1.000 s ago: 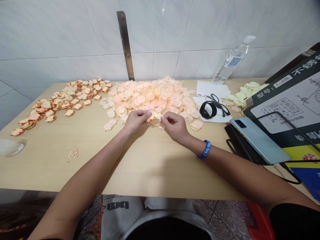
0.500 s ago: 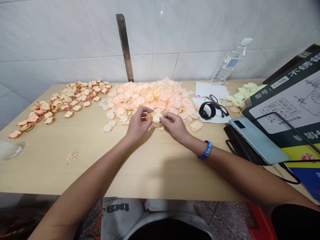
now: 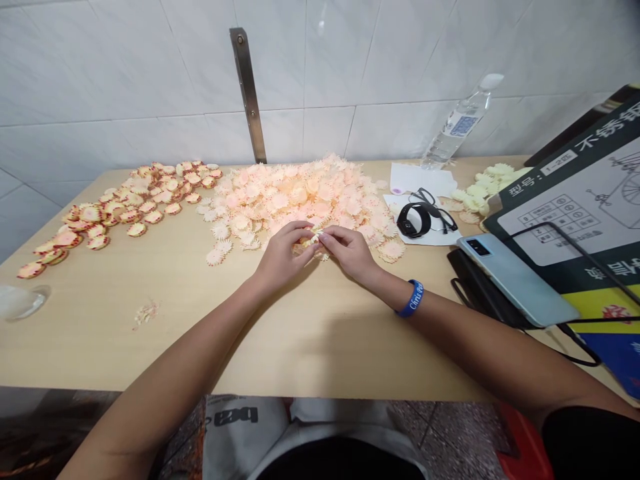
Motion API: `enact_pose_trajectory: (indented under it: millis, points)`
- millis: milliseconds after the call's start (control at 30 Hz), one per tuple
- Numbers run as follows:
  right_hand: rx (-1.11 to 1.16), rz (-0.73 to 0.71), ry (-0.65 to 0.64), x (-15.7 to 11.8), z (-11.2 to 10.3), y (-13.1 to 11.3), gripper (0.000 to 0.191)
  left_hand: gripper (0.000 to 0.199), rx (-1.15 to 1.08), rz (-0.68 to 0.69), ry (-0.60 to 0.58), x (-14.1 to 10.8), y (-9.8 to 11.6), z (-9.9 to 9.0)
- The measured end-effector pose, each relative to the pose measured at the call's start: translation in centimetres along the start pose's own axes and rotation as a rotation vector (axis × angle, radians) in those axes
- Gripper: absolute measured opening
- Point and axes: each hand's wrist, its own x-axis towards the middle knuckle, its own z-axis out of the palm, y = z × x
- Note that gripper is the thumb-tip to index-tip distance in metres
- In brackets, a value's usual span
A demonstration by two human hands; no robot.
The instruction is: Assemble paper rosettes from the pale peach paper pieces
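Observation:
Between the fingertips of both hands is a small pale yellow flower-shaped piece (image 3: 316,237), mostly covered by the fingers. My left hand (image 3: 286,253) pinches it from the left, thumb and fingers closed. On the other side my right hand (image 3: 353,253) grips its edge between thumb and forefinger. Just behind the hands spreads a large heap of pale pink flower-shaped pieces (image 3: 300,190) with jagged edges. Farther left lies a pile of thicker stacks of such pieces with red edges (image 3: 133,200).
A water bottle (image 3: 460,127), paper (image 3: 423,179), black wristband device (image 3: 414,221) and eyeglasses stand or lie at the back right. A light blue phone (image 3: 520,280) rests before a large printed box (image 3: 575,180). Small scraps (image 3: 146,313) and a clear cup (image 3: 23,301) are at left.
My left hand has shifted slightly right and down, its thumb now nearer my right fingertips. The flower-shaped piece is more covered than before. My right hand has barely moved.

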Motion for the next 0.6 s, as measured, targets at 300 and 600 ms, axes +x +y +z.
enact_pose_trajectory:
  millis: [300, 600]
  points:
    - [-0.032, 0.025, -0.034, -0.12, 0.01, -0.11, 0.032, 0.019, -0.188, -0.258, 0.045, 0.45, -0.20, -0.03]
    - [-0.011, 0.091, -0.069, -0.11, 0.22, -0.18, 0.027, 0.018, -0.194, -0.326, 0.013, 0.43, -0.12, 0.01]
